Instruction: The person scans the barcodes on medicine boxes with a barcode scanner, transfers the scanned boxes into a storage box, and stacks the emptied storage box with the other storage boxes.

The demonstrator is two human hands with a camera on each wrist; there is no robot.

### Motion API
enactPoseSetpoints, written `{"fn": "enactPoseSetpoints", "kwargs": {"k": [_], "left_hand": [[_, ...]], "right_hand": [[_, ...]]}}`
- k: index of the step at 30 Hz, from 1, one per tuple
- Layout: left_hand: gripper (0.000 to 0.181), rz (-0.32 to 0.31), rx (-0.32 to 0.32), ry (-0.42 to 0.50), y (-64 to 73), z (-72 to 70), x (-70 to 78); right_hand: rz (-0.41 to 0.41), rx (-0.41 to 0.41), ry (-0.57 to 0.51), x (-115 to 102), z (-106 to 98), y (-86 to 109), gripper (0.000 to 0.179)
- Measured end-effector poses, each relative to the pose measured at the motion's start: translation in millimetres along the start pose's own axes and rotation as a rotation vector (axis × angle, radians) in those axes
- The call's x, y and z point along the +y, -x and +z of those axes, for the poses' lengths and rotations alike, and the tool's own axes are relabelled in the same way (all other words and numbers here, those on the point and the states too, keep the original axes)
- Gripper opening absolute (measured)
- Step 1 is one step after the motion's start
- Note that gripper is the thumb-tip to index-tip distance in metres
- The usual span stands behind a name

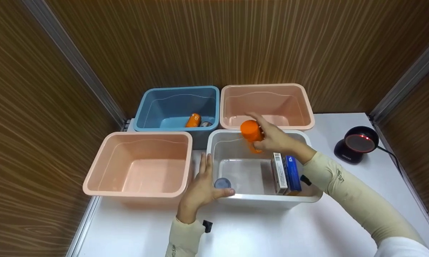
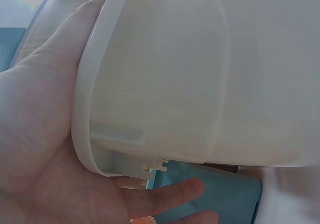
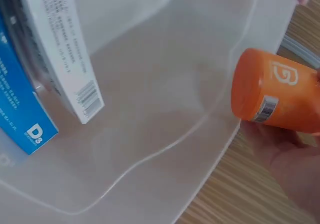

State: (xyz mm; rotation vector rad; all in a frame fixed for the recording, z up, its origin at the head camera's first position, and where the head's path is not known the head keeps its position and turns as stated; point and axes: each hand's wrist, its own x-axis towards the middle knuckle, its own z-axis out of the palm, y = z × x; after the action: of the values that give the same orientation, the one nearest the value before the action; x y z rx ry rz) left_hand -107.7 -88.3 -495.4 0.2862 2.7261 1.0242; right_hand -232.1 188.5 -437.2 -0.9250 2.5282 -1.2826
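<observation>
My right hand (image 1: 273, 137) grips an orange bottle (image 1: 251, 131) above the back of the white bin (image 1: 241, 146). The right wrist view shows the bottle (image 3: 275, 91) with a white logo and a barcode. At the bin's front left corner, my left hand (image 1: 200, 187) rests on the rim, fingers extended along the left side and thumb over the front edge. A round grey thing (image 1: 222, 183) sits inside near that thumb; its kind is unclear. Toward the right stand a white box (image 1: 279, 175) and a blue box (image 1: 293, 174) marked D3.
Left of the white bin is a pink bin (image 1: 148, 194). Behind stand a blue bin (image 1: 164, 124), holding an orange can (image 1: 193, 120) and a grey item (image 1: 206, 124), and another pink bin (image 1: 303, 123). A black scanner-like device (image 1: 357, 142) with red lights stands at right, its cable by the wall.
</observation>
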Motion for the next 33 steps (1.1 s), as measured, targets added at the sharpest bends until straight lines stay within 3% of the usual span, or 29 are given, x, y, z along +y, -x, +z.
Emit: {"fn": "enactPoseSetpoints", "kwargs": {"k": [3, 7, 15, 21, 27, 33], "left_hand": [[0.141, 0.002, -0.004, 0.001, -0.7, -0.1, -0.5], [0.141, 0.001, -0.004, 0.016, -1.3, -0.5, -1.3], [0.141, 0.002, 0.006, 0.021, -0.9, -2.6, -5.9], [0.141, -0.009, 0.006, 0.047, 1.6, -2.9, -8.4], [0.142, -0.005, 0.003, 0.058, 3.4, -3.1, -7.8], [0.141, -0.011, 0.0, 0.07, 5.7, -3.3, -6.6]], "right_hand": [[0.022, 0.043, -0.049, -5.0, -8.0, 5.6, 0.086], [0.058, 0.098, -0.013, -12.6, -21.0, 15.4, 0.068], [0.051, 0.186, 0.192, -22.1, -48.3, 40.1, 0.058], [0.083, 0.175, 0.224, -25.3, -67.4, 61.9, 0.061], [0.087, 0.199, 0.265, -27.4, -85.1, 84.3, 0.053], [0.168, 0.248, 0.298, -26.3, -100.6, 103.9, 0.048]]}}
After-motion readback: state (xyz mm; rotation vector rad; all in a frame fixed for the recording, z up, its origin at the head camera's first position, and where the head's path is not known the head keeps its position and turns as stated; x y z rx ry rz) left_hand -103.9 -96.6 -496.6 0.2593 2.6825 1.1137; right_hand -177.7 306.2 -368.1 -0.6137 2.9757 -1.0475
